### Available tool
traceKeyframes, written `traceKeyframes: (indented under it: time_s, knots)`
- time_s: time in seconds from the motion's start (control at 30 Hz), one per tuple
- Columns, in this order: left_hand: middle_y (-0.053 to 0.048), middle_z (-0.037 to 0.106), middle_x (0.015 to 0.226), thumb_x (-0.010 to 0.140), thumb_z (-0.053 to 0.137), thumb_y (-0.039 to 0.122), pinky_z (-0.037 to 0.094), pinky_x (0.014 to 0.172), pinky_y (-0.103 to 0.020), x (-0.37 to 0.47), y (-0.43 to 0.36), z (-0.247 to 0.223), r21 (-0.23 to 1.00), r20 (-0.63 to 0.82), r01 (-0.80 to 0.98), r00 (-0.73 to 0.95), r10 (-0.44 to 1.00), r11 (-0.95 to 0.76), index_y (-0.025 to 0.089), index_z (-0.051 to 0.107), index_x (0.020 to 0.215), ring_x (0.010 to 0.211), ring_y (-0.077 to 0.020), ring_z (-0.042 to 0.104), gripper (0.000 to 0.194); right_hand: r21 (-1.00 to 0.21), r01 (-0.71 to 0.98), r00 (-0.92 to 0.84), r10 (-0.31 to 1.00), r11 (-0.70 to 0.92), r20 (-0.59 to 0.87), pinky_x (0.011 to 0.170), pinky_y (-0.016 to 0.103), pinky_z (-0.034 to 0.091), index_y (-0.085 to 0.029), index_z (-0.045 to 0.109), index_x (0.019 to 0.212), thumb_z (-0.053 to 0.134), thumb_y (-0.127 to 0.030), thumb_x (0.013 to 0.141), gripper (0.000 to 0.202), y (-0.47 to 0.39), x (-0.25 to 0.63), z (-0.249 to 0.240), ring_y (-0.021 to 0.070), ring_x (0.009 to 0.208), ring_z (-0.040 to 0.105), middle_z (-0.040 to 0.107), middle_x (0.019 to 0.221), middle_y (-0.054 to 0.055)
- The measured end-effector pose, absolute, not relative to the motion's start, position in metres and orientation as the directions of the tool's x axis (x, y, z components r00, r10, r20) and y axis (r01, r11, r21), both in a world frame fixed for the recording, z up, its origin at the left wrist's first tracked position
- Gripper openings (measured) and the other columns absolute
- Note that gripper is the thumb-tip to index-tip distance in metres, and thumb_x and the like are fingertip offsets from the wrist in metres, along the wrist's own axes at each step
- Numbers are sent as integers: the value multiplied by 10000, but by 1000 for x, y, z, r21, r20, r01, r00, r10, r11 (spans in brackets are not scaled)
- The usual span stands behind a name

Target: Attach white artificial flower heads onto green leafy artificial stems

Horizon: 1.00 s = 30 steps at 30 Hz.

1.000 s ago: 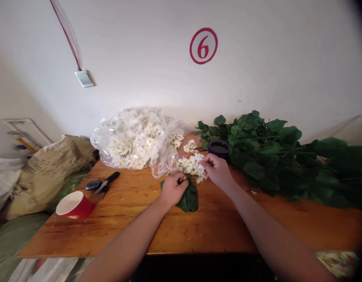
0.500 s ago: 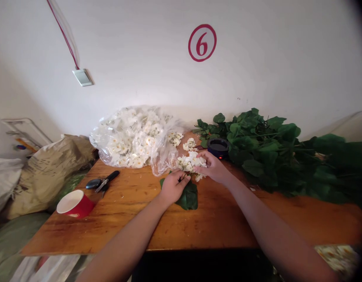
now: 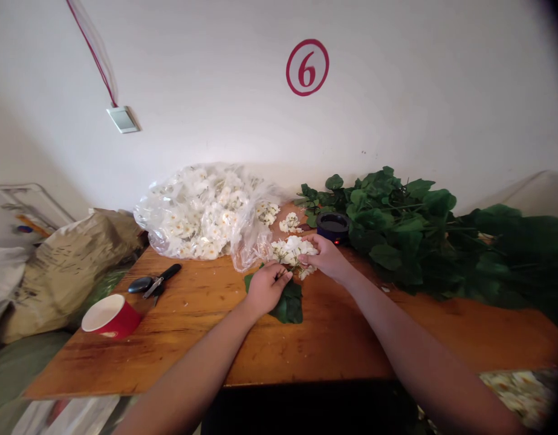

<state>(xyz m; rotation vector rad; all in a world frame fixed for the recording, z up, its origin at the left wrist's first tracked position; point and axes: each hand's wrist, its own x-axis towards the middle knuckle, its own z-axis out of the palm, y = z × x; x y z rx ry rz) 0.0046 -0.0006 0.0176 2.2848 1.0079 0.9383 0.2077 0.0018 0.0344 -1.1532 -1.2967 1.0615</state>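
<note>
Close above the middle of the wooden table [image 3: 188,338], my left hand [image 3: 266,285] pinches the stem of a flower spray; a dark green leaf [image 3: 288,305] shows beneath it. White artificial flowers [image 3: 290,249] fan out from that stem beyond my fingers. My right hand [image 3: 327,257] is closed on the right side of the blossoms, thumb and fingers at the petals. The exact grip point of each hand is partly hidden. Just behind my right hand stands a small dark round pot [image 3: 333,226] with a red light.
A clear plastic bag [image 3: 201,211] of white flowers lies at the back. Green leafy stems [image 3: 396,223] are heaped on the right. At left are a red paper cup [image 3: 112,316] and black-handled pliers [image 3: 158,282]. A loose flower cluster [image 3: 290,222] lies near the pot. Sacks [image 3: 65,266] stand left of the table.
The view has shifted slightly, so everything appears a little further left. Both hands keep nearly the same hold on the flower spray.
</note>
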Motion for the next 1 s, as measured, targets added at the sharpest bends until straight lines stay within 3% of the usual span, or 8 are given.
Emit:
traceKeyframes:
  time_s: [0.47, 1.0]
  knots:
    - [-12, 528, 754, 902, 518, 271, 368, 692, -249, 8, -1, 11, 601, 403, 484, 503, 764, -636, 178, 506, 687, 767, -144, 502, 235, -995, 38, 31, 995, 93, 94, 460, 237, 473, -190, 521, 898, 730, -262, 630, 347, -3, 196, 33, 107, 509, 542, 600, 687, -33]
    - [-9, 501, 732, 890, 525, 264, 352, 669, -258, 8, -2, 14, 564, 422, 502, 507, 751, -656, 182, 498, 674, 734, -145, 479, 232, -997, 72, 143, 989, 38, 48, 409, 211, 419, -211, 499, 946, 713, -246, 647, 369, -3, 186, 29, 84, 437, 493, 569, 643, -63]
